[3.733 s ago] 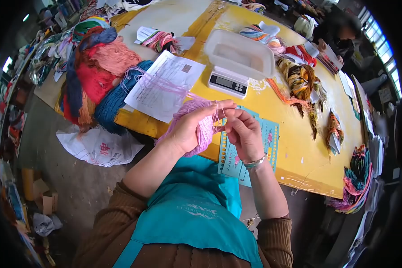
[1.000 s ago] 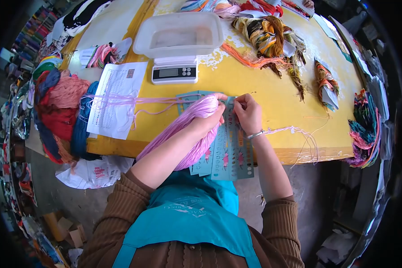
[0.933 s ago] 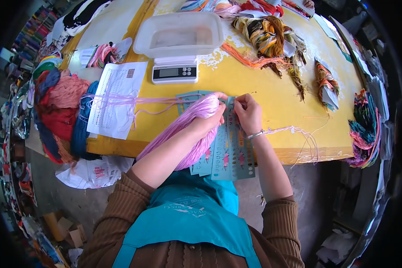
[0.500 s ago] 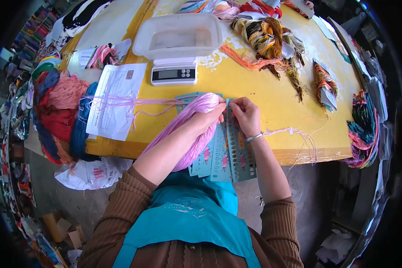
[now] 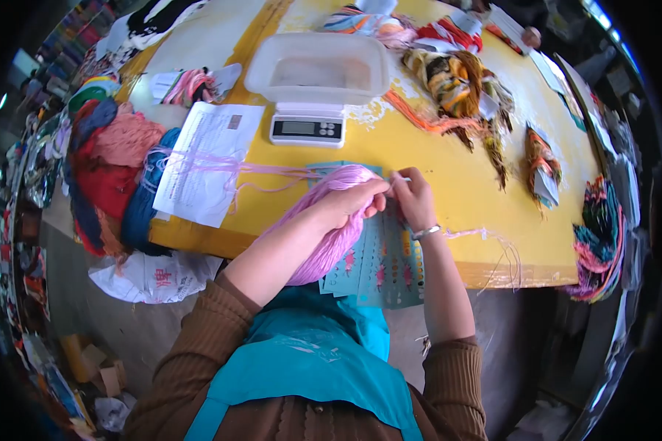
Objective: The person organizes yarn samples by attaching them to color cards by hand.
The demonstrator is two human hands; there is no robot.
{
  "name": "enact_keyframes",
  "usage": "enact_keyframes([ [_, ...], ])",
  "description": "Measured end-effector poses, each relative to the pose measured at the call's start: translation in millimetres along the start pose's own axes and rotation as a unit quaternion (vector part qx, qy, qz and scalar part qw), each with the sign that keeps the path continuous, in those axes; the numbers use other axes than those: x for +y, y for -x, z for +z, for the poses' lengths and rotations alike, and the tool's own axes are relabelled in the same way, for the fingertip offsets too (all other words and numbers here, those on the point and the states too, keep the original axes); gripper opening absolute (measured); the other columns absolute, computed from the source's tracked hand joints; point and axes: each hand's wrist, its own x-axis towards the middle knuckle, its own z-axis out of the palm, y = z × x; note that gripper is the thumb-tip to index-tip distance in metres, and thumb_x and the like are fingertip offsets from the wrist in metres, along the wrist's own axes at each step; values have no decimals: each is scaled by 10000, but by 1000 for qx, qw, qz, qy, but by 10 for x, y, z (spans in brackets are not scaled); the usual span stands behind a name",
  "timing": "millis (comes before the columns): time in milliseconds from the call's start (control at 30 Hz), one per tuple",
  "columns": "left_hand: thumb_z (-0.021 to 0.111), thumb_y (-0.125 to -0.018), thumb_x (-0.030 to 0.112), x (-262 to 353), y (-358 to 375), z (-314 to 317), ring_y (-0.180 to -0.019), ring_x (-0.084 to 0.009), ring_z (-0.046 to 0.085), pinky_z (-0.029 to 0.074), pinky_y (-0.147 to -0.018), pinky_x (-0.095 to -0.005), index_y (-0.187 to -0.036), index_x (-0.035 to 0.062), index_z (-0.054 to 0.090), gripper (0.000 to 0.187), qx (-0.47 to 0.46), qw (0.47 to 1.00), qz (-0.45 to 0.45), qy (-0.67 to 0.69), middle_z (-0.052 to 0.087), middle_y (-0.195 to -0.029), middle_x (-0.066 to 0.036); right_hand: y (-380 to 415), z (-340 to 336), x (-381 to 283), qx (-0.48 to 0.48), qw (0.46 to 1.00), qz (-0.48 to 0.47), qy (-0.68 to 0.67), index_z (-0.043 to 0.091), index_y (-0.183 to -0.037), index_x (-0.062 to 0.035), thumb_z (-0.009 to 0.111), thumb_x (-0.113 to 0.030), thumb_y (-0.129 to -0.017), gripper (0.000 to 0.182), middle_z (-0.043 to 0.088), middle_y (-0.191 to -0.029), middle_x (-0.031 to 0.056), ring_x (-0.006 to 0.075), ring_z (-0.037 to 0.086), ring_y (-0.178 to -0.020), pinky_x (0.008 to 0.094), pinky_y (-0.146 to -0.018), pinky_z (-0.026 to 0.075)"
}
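Note:
A thick lilac skein of thread lies at the table's front edge, its looped end up by my hands. Curled over that end, my left hand grips the skein, fingertips turned to the right. My right hand is closed in a pinch just beside it; a small pale bit shows at its fingertips, too small to name. Several teal cards with rows of holes and pink printed motifs lie beneath my hands and overhang the edge. Loose lilac strands run left from the skein.
Behind my hands stands a digital scale with a clear plastic tub on it. A printed sheet and red and blue yarn bundles are at left. Brown-yellow skeins and a wrapped bundle lie right.
The whole view has shifted, so the table appears slightly lower and to the right. My right hand has come away from the top of the teal card, and its pinched fingertips are raised near my left fingers.

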Motion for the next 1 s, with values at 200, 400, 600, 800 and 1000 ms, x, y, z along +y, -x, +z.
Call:
enact_keyframes([
  [200,518,-837,268,195,-42,154,-808,-321,641,478,-723,-437,-952,69,676,278,105,878,99,-457,676,-893,-148,84,-122,-278,-72,988,70,-119,550,-1175,-28,639,-144,-878,331,621,-754,18,49,525,-633,192,-540,401],
  [400,516,-874,289,-126,-359,133,-595,-209,556,419,-537,-338,-791,51,620,272,55,970,107,-213,602,-689,-85,100,-112,-385,-89,989,34,-116,663,-1022,-16,530,-247,-966,273,545,-690,-43,35,439,-558,189,-504,345],
  [600,546,-851,247,397,310,-113,-430,-99,393,286,-410,-245,-657,124,456,247,-12,965,23,261,463,-583,-9,-35,-101,-135,-70,985,102,-122,574,-908,-50,483,-204,-943,182,547,-572,9,56,403,-418,203,-385,284],
  [800,576,-800,168,1030,1529,-846,-391,-96,408,288,-355,-228,-613,114,502,209,160,919,225,284,492,-534,-23,-91,-121,-165,-94,982,133,-90,538,-978,-30,479,-93,-911,109,579,-618,55,90,437,-405,230,-366,331],
  [1000,643,-874,259,1265,2831,-1532,-544,-77,453,351,-472,-198,-1246,109,531,417,342,754,472,303,635,-978,-106,-259,-203,-76,-12,983,179,-47,535,-1028,-13,503,-103,-905,156,605,-594,101,83,389,-359,225,-333,267],
])
